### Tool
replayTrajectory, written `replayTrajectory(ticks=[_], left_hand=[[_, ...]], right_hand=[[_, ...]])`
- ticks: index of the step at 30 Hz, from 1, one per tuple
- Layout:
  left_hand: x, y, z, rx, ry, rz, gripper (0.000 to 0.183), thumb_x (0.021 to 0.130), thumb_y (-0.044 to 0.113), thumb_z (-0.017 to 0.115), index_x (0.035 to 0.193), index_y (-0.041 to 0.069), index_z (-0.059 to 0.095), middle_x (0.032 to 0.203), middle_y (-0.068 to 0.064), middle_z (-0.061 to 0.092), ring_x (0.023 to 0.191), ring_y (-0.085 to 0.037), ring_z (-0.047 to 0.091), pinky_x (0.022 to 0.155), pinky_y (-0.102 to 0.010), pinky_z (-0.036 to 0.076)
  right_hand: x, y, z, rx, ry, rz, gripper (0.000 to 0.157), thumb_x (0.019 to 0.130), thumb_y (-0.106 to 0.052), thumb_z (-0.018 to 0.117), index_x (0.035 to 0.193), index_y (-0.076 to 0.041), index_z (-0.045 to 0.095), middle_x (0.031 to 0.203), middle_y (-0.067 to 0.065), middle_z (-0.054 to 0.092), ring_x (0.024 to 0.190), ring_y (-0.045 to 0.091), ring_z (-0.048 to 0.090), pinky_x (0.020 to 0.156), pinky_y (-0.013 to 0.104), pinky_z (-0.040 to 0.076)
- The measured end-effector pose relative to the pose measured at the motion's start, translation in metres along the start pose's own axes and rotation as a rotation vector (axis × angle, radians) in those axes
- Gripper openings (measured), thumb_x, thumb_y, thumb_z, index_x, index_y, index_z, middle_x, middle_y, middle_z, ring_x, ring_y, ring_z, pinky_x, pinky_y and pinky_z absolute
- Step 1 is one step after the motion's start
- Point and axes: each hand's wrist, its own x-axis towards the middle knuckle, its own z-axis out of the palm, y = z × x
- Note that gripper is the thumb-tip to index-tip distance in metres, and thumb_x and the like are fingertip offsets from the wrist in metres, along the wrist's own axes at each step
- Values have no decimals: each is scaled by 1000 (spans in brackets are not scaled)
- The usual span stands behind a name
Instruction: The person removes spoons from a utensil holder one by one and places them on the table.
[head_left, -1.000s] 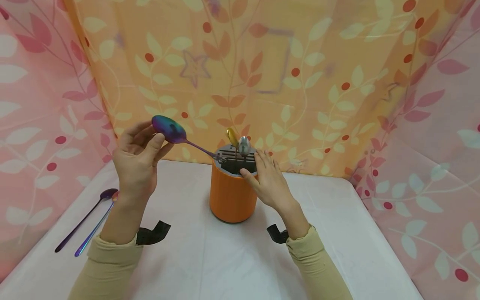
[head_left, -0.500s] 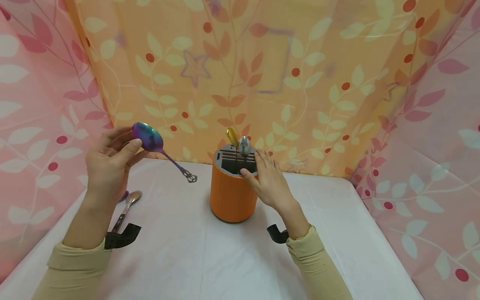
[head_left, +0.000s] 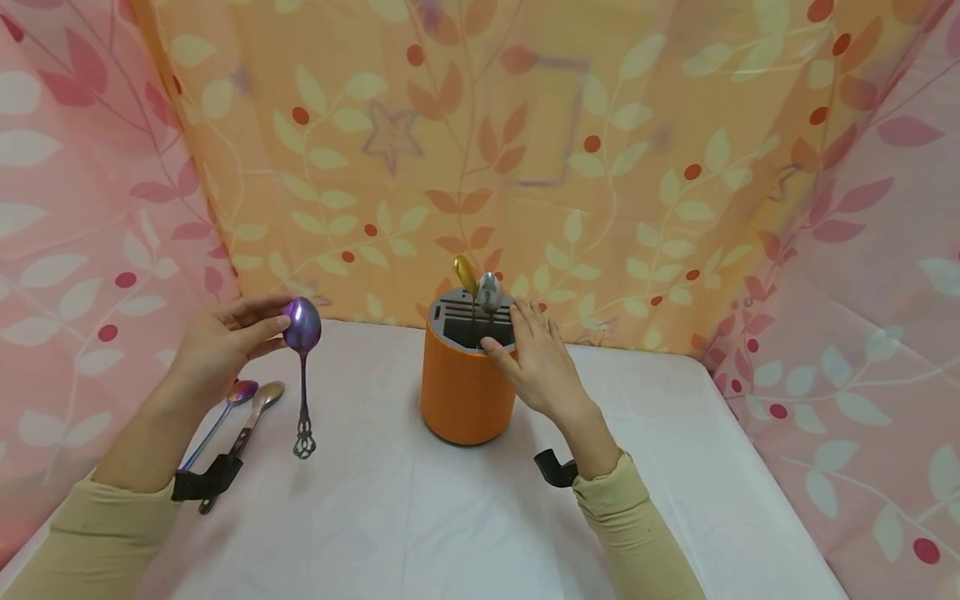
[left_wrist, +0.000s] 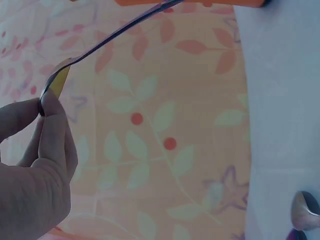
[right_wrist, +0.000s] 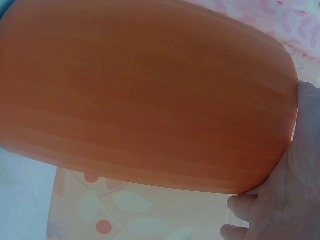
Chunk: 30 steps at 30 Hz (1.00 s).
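Between thumb and fingers, my left hand [head_left: 213,354] pinches a purple, iridescent spoon [head_left: 303,327] by its bowl. The spoon hangs above the table with its openwork handle end pointing down. In the left wrist view its thin handle [left_wrist: 115,41] runs up and to the right from the fingertips. My right hand [head_left: 538,364] rests on the right rim of an orange utensil holder [head_left: 467,396], fingers fairly straight and thumb over the near rim. A gold spoon [head_left: 464,273] and a silver spoon [head_left: 490,295] stand in the holder, bowls up. Their lower handles are hidden.
Left on the white table [head_left: 390,517] lie a purple-blue spoon [head_left: 242,392] and a silver spoon with a dark patterned handle [head_left: 258,407], partly behind the left wrist's black mount [head_left: 210,479]. Patterned cloth [head_left: 480,150] surrounds the table at the back and sides.
My left hand has drawn the spoon away from the holder's top, leftward and lower. Its handle has swung from pointing at the holder to hanging down. The right hand stays put.
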Motion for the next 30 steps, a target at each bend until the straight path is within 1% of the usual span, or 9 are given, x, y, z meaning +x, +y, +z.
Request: replayTrajectory(ticks=[3, 7, 8, 10, 13, 15, 17, 24, 30], left_hand=[[3, -9, -9, 117, -39, -48, 26, 97, 6, 73, 123, 5, 75, 109, 7, 75, 92, -11, 75, 80, -23, 62], [9, -20, -18, 344, -110, -88, 37, 101, 11, 70, 133, -6, 65, 112, 11, 71, 95, -7, 73, 82, -22, 61], [10, -22, -20, 388, -128, -104, 40, 101, 11, 70, 136, -9, 62, 113, 11, 71, 96, -7, 72, 83, -22, 61], [13, -27, -23, 451, -163, -139, 46, 102, 11, 68, 139, -14, 56, 115, 7, 72, 97, -6, 71, 85, -23, 61], [17, -36, -29, 490, -196, -199, 49, 103, 11, 66, 141, -16, 52, 121, -6, 72, 98, -5, 71, 86, -25, 61], [20, -43, -34, 504, -207, -221, 49, 103, 10, 65, 141, -17, 51, 126, -13, 70, 98, -6, 70, 87, -26, 61], [23, -51, -39, 512, -214, -235, 48, 103, 9, 64, 141, -18, 51, 129, -18, 68, 96, -7, 71, 87, -28, 61], [30, -74, -51, 505, -198, -275, 49, 103, 9, 65, 141, -19, 50, 128, -23, 68, 93, -7, 70, 86, -31, 62], [34, -86, -57, 577, -180, -310, 47, 104, 9, 64, 140, -19, 52, 122, -22, 70, 87, -9, 68, 79, -27, 63]], right_hand=[[0, 0, 1, 2, 1, 0, 92, 105, -71, 29, 163, 0, 27, 172, 14, 19, 161, 29, 4, 130, 52, 2], [0, 1, 1, 6, 2, 0, 93, 104, -72, 28, 163, 0, 27, 173, 13, 18, 161, 29, 4, 130, 53, 3], [0, 1, 1, 6, 2, 1, 93, 104, -73, 28, 163, 0, 27, 173, 13, 18, 161, 29, 3, 130, 53, 3], [0, 0, 0, 7, 6, -2, 94, 104, -73, 29, 163, 0, 27, 172, 13, 18, 161, 29, 3, 130, 53, 3], [0, 0, 0, 11, 10, -5, 94, 104, -73, 29, 163, 0, 27, 172, 14, 19, 161, 29, 4, 129, 54, 3], [0, 0, 0, 14, 11, -6, 94, 103, -73, 29, 163, 0, 27, 172, 14, 19, 161, 29, 4, 129, 54, 3], [0, 0, 0, 16, 10, -3, 94, 103, -73, 29, 163, 0, 27, 172, 14, 18, 161, 29, 4, 129, 54, 3], [0, 1, 1, 20, 15, -1, 93, 104, -73, 29, 163, 0, 27, 172, 15, 20, 161, 29, 4, 130, 53, 3], [0, 1, 1, 20, 16, -7, 94, 104, -73, 29, 163, 0, 27, 172, 15, 20, 161, 30, 5, 129, 54, 3]])
